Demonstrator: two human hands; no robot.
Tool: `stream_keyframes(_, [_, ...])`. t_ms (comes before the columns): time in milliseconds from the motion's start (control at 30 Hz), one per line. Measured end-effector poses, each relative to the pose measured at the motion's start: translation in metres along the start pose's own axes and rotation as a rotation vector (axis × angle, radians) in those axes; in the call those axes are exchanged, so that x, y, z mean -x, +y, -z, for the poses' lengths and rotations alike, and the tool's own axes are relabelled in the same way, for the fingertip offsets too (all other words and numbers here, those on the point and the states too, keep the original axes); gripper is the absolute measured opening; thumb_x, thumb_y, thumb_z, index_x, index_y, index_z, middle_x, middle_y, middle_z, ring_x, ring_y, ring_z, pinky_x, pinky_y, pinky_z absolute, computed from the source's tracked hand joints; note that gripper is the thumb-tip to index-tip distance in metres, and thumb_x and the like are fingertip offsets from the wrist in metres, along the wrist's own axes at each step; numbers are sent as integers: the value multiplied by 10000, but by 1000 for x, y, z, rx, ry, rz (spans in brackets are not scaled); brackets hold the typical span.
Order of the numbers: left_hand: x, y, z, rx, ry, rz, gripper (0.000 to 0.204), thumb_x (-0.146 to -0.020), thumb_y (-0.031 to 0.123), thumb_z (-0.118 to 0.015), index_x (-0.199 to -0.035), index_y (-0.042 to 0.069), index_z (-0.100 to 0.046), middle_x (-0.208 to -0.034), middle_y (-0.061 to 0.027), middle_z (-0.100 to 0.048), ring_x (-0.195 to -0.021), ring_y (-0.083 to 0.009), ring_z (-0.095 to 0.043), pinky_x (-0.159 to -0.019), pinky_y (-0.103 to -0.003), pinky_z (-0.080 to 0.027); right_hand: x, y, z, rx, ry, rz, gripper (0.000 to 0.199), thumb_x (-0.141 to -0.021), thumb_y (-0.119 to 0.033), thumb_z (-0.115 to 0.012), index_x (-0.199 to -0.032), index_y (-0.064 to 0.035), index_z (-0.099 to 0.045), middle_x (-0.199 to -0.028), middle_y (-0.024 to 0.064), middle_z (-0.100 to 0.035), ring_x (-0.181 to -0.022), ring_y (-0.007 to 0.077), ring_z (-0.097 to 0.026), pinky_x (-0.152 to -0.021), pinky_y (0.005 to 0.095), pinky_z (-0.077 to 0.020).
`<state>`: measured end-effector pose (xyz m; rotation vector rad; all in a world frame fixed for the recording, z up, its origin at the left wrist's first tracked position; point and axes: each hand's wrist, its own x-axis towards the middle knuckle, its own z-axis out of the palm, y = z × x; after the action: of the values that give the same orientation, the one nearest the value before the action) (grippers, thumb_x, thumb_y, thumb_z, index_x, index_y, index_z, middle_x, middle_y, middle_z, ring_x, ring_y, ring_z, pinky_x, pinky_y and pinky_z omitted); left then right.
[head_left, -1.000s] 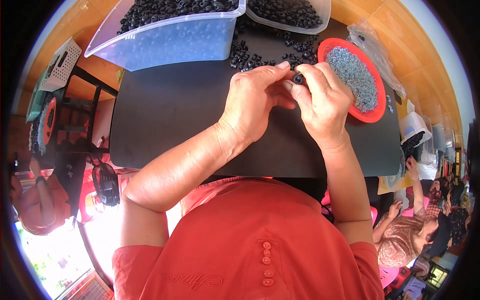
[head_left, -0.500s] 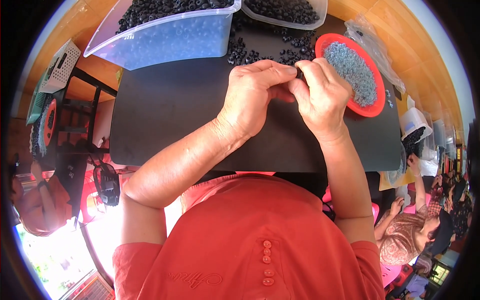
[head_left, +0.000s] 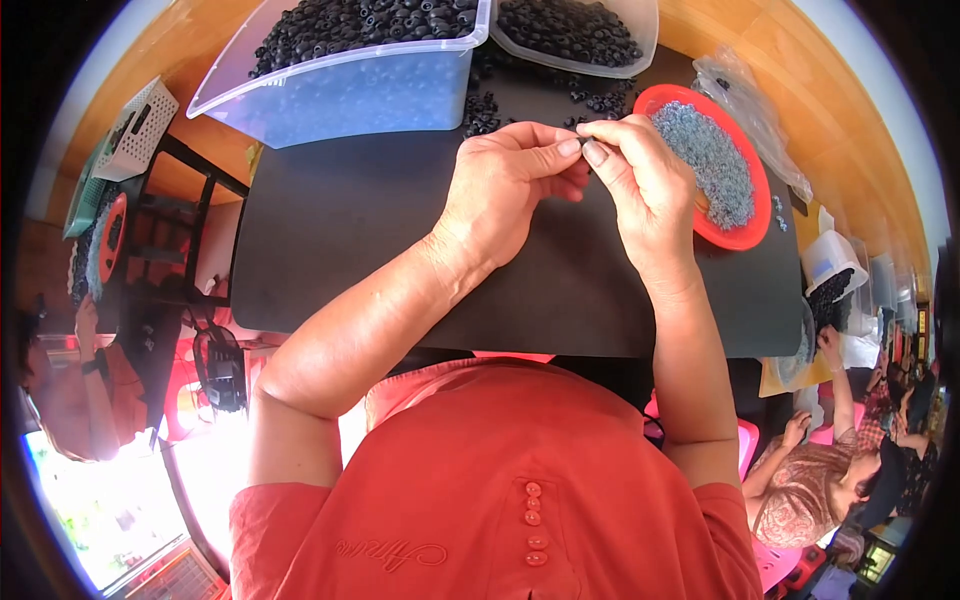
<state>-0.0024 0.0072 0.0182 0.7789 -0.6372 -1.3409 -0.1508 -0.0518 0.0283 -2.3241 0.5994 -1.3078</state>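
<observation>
My left hand and my right hand meet above the far half of the black table. Their fingertips pinch together around a small black plastic piece, mostly covered by the fingers. Just beyond my hands, loose black pieces of a similar look lie scattered. Right of my right hand is a red bowl full of small pale blue-grey parts. A large clear bin heaped with black ring-like pieces stands at the far left, and a smaller clear tub of black pieces beside it.
A crumpled plastic bag lies behind the bowl. At the right, a person reaches toward a container of black parts. Another person sits at the left, near a white perforated basket and a black bag.
Both hands stay close together while their fingers shift on the black piece; my right thumb now presses against my left fingertips. The whole view has shifted slightly.
</observation>
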Motion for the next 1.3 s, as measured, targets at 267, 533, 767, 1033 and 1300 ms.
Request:
stream_keyframes(267, [1,1,-1,-8,-46,65,142,-946,77,-620,-956,-63,-644,-857,-127,-657,-789,-209,-645,-720,-337,-536,2,0,1,26,34,46,63,-906,-18,-647,-966,-1,-648,-796,51,-593,-676,130,-563,-584,254,-440])
stream_keyframes(533, [-1,3,1,124,-96,118,153,-958,78,-600,-964,-73,-627,-868,-148,-662,-786,-225,-649,-718,-344,-537,-1,-5,8,-226,76,-261,68,-915,-73,-666,-905,-6,-657,-782,1,-625,-616,63,-548,-528,211,-425])
stream_keyframes(767, [1,3,0,16,-112,88,183,-976,105,-580,-1046,-60,-618,-937,-131,-660,-871,-220,-650,-768,-340,-517,-2,-9,9,-349,62,-353,54,-884,-68,-704,-916,-24,-705,-803,-16,-643,-638,37,-551,-508,185,-385])
stream_keyframes(1033, [3,3,-4,76,-62,98,119,-944,46,-616,-981,-66,-628,-880,-141,-675,-800,-216,-667,-705,-316,-545,-2,-12,10,-363,38,-366,102,-882,-31,-690,-968,19,-712,-785,-3,-603,-611,44,-487,-526,181,-355])
stream_keyframes(1300, [3,3,-1,66,-84,134,97,-929,8,-615,-978,-76,-614,-879,-152,-668,-799,-227,-667,-689,-328,-549,-1,-9,12,-411,49,-443,53,-878,-85,-721,-915,-48,-713,-793,-26,-669,-636,18,-542,-515,172,-380])
